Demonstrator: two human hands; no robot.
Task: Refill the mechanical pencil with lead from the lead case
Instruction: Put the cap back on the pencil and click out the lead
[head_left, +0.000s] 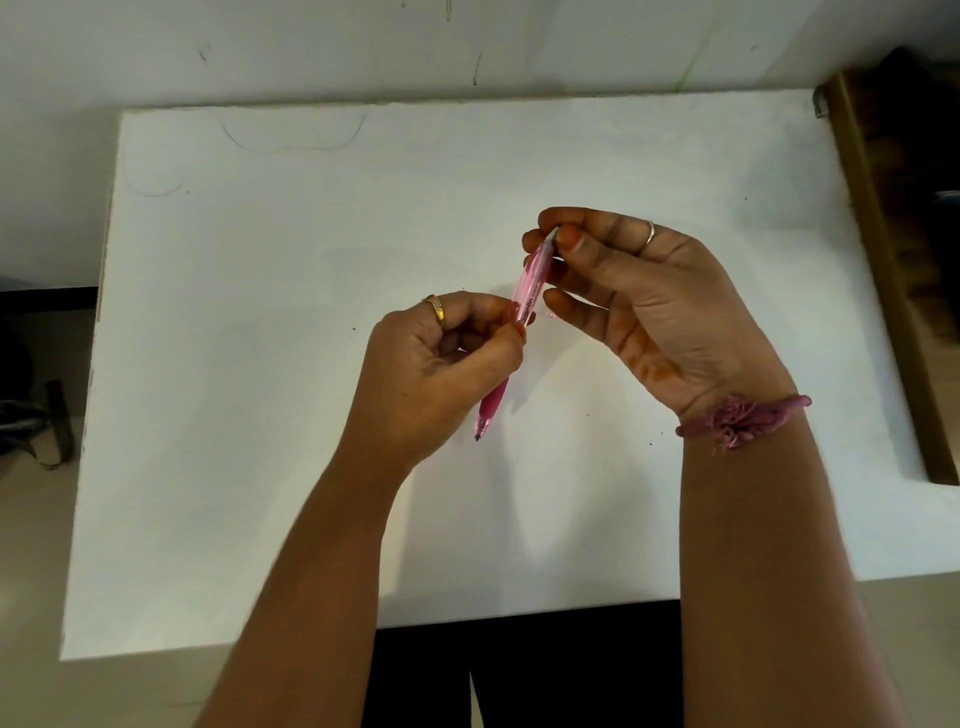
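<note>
**Pencil held at both ends, cap end being worked**

White table (260, 415) carries nothing else that I can see; no lead case in view. Nearest, my left hand (441, 374) clamps the pink mechanical pencil (524, 306) mid-barrel, tip toward me, steadying it. Farther, my right hand (639, 291) pinches its cap end, apparently for access to the lead tube.

The mechanical pencil (519, 322) is held above the middle of the desk (260, 364), tilted, tip toward the person and cap end away. The left hand (436, 374) grips its lower half from the left. The right hand (639, 296) is at the right, its fingertips (569, 239) pinching the upper end. A wall lies behind the desk; a frame (883, 291) stands along its right edge.
</note>
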